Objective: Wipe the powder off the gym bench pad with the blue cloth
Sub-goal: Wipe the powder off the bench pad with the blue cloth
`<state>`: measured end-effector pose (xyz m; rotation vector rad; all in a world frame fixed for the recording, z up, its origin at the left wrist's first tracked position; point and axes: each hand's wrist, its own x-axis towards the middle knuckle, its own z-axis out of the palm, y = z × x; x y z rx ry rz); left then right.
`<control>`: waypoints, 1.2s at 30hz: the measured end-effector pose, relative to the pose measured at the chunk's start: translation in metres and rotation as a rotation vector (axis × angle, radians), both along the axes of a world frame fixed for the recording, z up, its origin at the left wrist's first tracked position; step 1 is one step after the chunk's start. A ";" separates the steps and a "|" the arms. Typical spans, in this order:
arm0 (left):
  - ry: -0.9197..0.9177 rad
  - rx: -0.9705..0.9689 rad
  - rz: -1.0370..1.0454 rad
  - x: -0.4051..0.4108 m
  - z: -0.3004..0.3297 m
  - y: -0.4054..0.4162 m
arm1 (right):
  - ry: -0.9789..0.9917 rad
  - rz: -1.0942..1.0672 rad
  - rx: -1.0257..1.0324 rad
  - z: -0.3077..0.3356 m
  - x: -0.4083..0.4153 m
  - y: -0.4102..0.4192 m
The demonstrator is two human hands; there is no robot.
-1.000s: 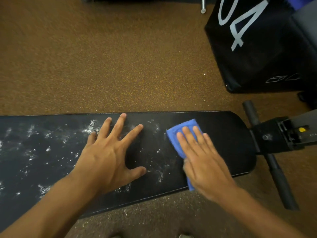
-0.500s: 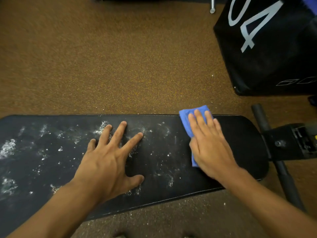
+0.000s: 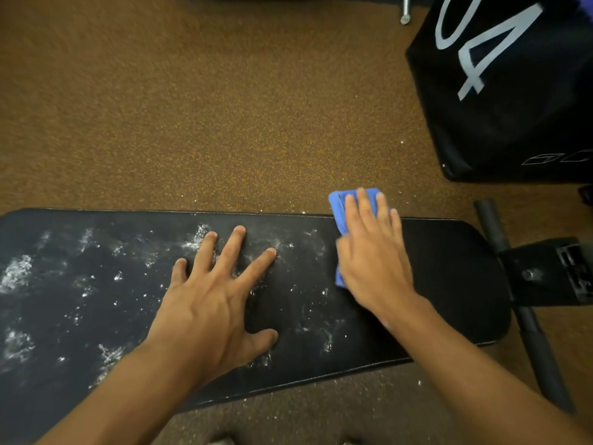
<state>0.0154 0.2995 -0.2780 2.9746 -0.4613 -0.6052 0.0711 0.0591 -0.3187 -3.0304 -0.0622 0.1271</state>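
A long black bench pad (image 3: 449, 284) runs across the lower half of the view. White powder (image 3: 19, 271) is smeared over its left and middle parts, while the right end looks dark and clean. My right hand (image 3: 372, 258) lies flat on a folded blue cloth (image 3: 338, 203), pressing it onto the pad's far edge, where the cloth sticks out past the rim. Most of the cloth is hidden under the hand. My left hand (image 3: 218, 297) rests on the middle of the pad with its fingers spread, holding nothing.
The bench stands on brown speckled flooring (image 3: 192, 107), dusted with powder beyond the far edge. A black box with white numerals (image 3: 513, 91) sits at the upper right. The bench's black frame and foot bar (image 3: 526, 316) stick out to the right of the pad.
My right hand has slid the blue cloth away from me, from the middle of the pad's right part to its far edge. The left hand has stayed put.
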 end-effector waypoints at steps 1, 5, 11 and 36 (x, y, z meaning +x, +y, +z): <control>-0.006 -0.002 0.000 0.000 -0.001 0.000 | -0.012 -0.028 0.010 -0.001 0.004 0.015; -0.001 -0.011 0.015 -0.001 -0.001 0.000 | 0.015 0.218 0.035 0.003 -0.043 0.025; 0.023 0.057 -0.030 0.001 0.005 -0.002 | 0.011 0.145 0.011 0.004 -0.025 -0.013; 0.066 0.055 -0.011 0.004 0.008 -0.004 | 0.048 0.166 -0.011 0.007 -0.035 -0.018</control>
